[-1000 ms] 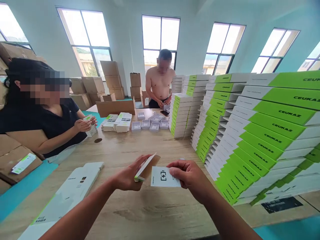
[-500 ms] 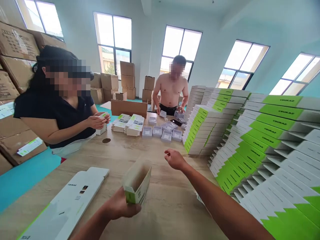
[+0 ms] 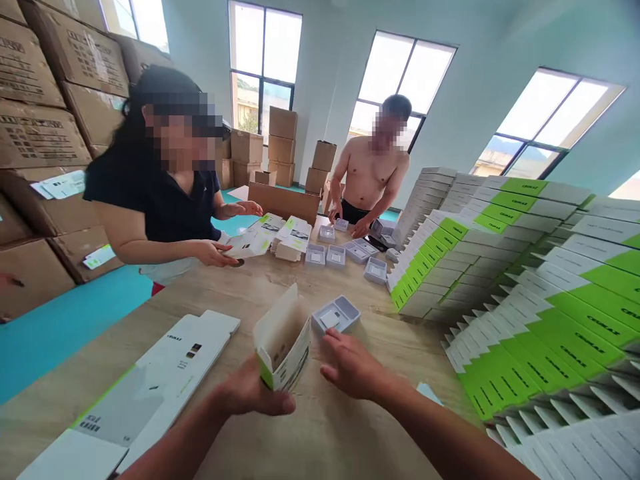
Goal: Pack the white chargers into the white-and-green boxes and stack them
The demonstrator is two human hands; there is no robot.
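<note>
My left hand [image 3: 260,389] is wrapped round the lower end of a white and green carton [image 3: 290,333]. The carton is folded up into a box, tilted, with its open side facing up and brown board showing inside. Just to its right is a grey plastic tray [image 3: 347,313] with a white card-like piece in one compartment. My right hand [image 3: 350,363] has its fingertips on the tray's near edge, with the thumb lower down; the exact grip is partly hidden. Left of my hands lies a flat white carton [image 3: 160,380] with a green stripe.
Tall stacks of white and green cartons [image 3: 540,333] stand at the right. Farther back are more grey trays [image 3: 375,269] and piles of flattened cartons [image 3: 293,237]. A co-worker [image 3: 170,193] at the left handles a flattened carton; another person [image 3: 373,167] works behind the table.
One grey tray has come from the far group to my right hand, which was empty before. The left hand still holds the carton. The left co-worker's hands have parted, showing a flattened carton. My view shifted.
</note>
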